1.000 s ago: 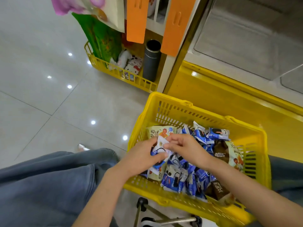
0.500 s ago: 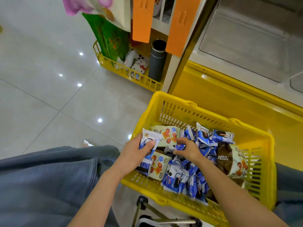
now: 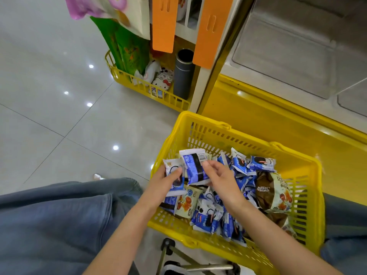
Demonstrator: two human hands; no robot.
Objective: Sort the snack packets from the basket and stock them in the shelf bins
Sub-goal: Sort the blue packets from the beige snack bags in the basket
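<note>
A yellow plastic basket [image 3: 210, 133] sits in front of me, filled with several blue-and-white snack packets [image 3: 206, 215] and a few brown-and-cream ones [image 3: 273, 193]. My left hand [image 3: 160, 185] grips a small stack of blue-and-white packets [image 3: 172, 169] at the basket's left side. My right hand [image 3: 220, 179] pinches another blue-and-white packet [image 3: 193, 165], back side up with a barcode, and holds it against that stack.
A low yellow shelf bin [image 3: 143, 87] at the back holds green bags, cartoon-print packets and a dark cylinder [image 3: 183, 74]. Orange tags [image 3: 163, 22] hang above it. A yellow-based cabinet [image 3: 278, 120] stands right. My jeans-clad legs flank the basket; a metal stand [image 3: 178, 257] is below.
My right hand lifted a blue-and-white packet out of the pile and brought it left to the stack in my left hand. The view shifted slightly.
</note>
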